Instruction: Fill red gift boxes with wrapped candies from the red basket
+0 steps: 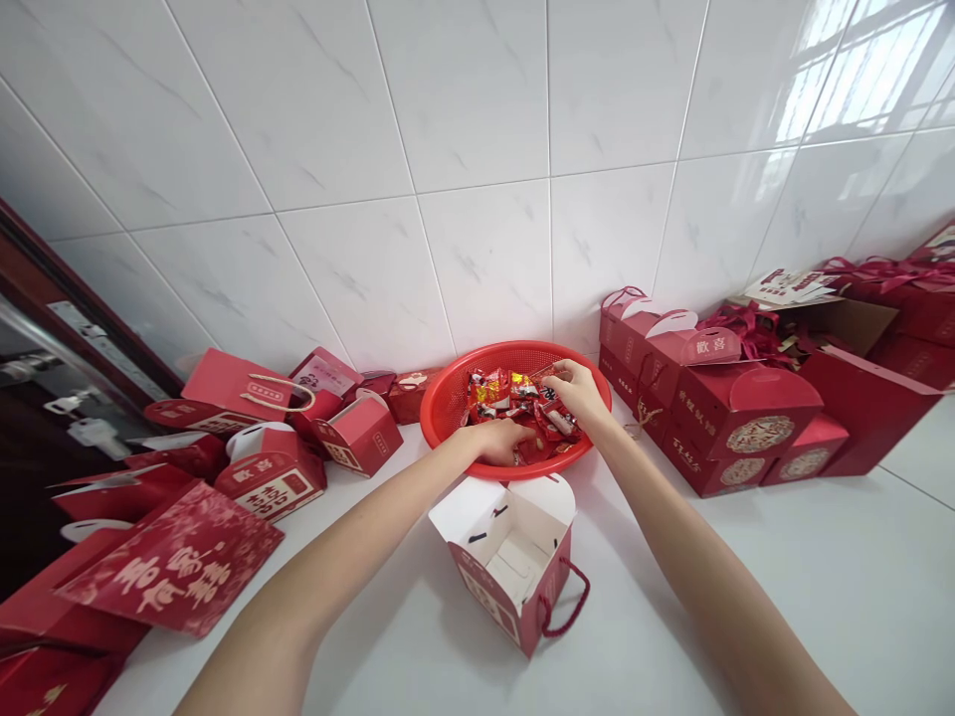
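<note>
By a wall, L hand & R hand reach into basket of packets, fingers bent, any grip unclear; box sits close, flaps spread, so mouth's w/in easy reach

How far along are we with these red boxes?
The stacked gift boxes at right look closed, perhaps done; their contents are hidden. The left hand and right hand reach among wrapped packets in the red basket. The open gift box in front shows no packets inside, so it looks unfinished.
</note>
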The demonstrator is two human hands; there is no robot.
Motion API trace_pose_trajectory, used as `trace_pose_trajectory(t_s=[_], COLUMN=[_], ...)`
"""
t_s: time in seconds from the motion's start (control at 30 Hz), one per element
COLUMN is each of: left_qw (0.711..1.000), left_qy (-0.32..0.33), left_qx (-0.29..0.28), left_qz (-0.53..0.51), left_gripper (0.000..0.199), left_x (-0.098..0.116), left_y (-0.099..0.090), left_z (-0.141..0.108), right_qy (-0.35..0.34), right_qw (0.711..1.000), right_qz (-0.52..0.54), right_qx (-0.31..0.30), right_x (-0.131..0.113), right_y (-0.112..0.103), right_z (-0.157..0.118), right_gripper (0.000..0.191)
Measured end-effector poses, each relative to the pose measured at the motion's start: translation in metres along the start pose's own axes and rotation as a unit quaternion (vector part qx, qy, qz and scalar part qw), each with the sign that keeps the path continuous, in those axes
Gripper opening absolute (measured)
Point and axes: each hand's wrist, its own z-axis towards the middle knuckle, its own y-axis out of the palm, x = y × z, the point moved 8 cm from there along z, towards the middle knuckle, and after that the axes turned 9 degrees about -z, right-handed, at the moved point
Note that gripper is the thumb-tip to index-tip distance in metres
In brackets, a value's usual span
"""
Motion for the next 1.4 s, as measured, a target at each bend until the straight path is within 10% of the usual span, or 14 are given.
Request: trace_pose_trajectory(t_s=[0.33, 0.5, 0.73, 1.4], left_qw=[0.996, 0.972, 0.860, 0.845], left_qy=[0.064, 0.047, 0.064, 0.128], left_qx=[-0.017, 0.203, 0.449, 0.427], left_qz=[-0.062, -0.110, -0.235, -0.297], left_gripper=[0.041, 0.018, 0.028, 0.037], left_x=[0.010, -0.002, -0.024, -0.018], left_y=[0.005, -0.034, -0.076, -0.078], left_z=[-0.002, -0.006, -0.034, -0.036], right_qy=[-0.004, 0.006, 0.026, -0.041], right_qw=[1.000, 1.000, 0.999, 0.984], right_qz=[0.000, 0.005, 0.015, 0.081], right_qx=[0.005, 0.013, 0.017, -0.152], right_x=[0.002, 0.002, 0.001, -0.028], right_y=[0.001, -0.001, -0.003, 0.019], right_z=[0.002, 0.002, 0.001, -0.016], right_gripper=[0.022, 0.023, 0.024, 0.034])
